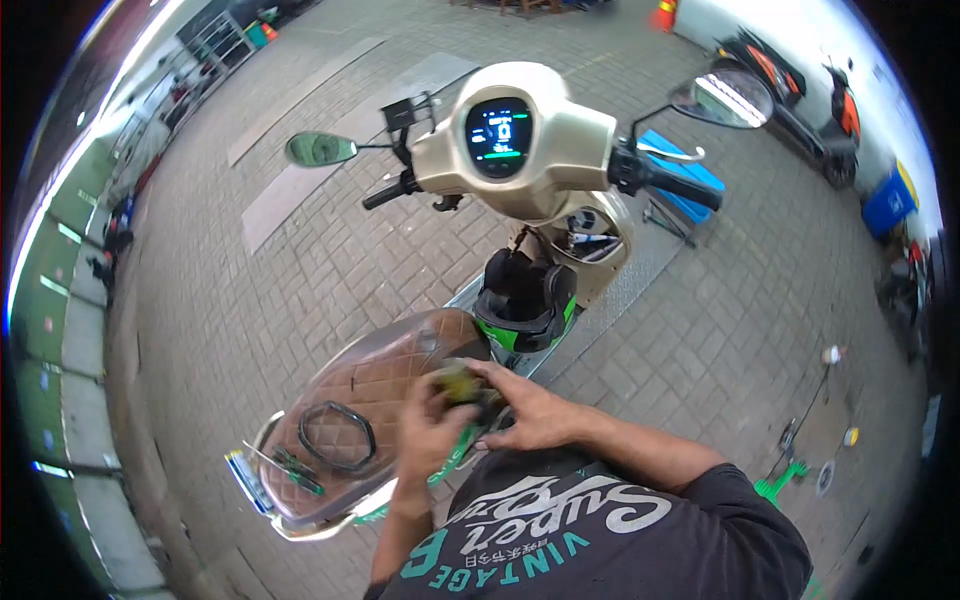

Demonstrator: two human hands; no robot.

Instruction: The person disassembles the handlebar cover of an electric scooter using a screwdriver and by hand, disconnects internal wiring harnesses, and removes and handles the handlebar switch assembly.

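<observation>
My left hand, smeared by motion, has its fingers curled round a small yellow-green round object whose kind I cannot make out. From the other side, my right hand closes on the same object and on a dark part beneath it, mostly hidden by the fingers. Both hands are in front of my shirt, over the near edge of the brown quilted scooter seat. On the seat lie a black cable loop and green-handled pliers.
The scooter's cream handlebar housing has a lit display. A black-and-green helmet hangs below it. A blue box stands beyond the right grip. Tools and a green stand lie at right on the paved floor.
</observation>
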